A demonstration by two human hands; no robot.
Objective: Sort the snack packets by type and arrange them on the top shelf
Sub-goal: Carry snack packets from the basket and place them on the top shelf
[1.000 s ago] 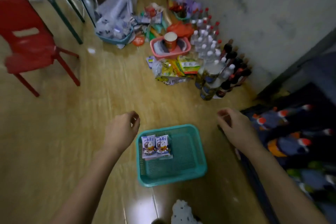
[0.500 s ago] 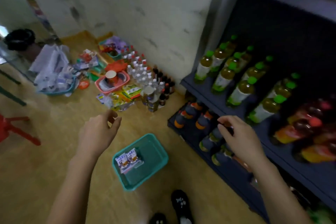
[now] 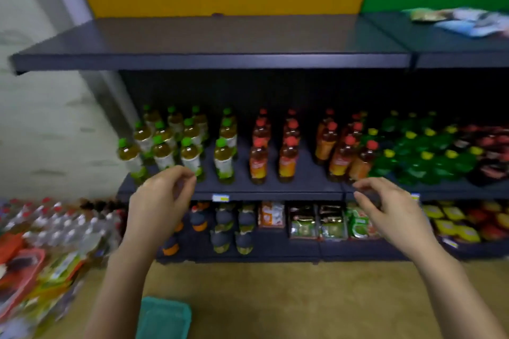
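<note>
The dark top shelf (image 3: 220, 44) runs across the upper view, bare on its left and middle. A few blurred snack packets (image 3: 457, 20) lie on it at the far right. My left hand (image 3: 159, 201) and my right hand (image 3: 391, 206) hover in front of the middle shelf with fingers loosely curled, holding nothing. A teal basket (image 3: 165, 316) sits on the floor below my left arm; what it holds is out of view. More snack packets (image 3: 49, 278) lie in a pile on the floor at the left.
Green-capped and red-capped drink bottles (image 3: 192, 146) fill the middle shelf, green packs further right. The bottom shelf (image 3: 275, 250) holds small bottles and boxed goods. Clear bottles (image 3: 55, 223) and a red tray (image 3: 22, 270) crowd the floor at the left.
My view swung up from the floor and basket to face the shelves head on. Both hands rose with it, still holding nothing.
</note>
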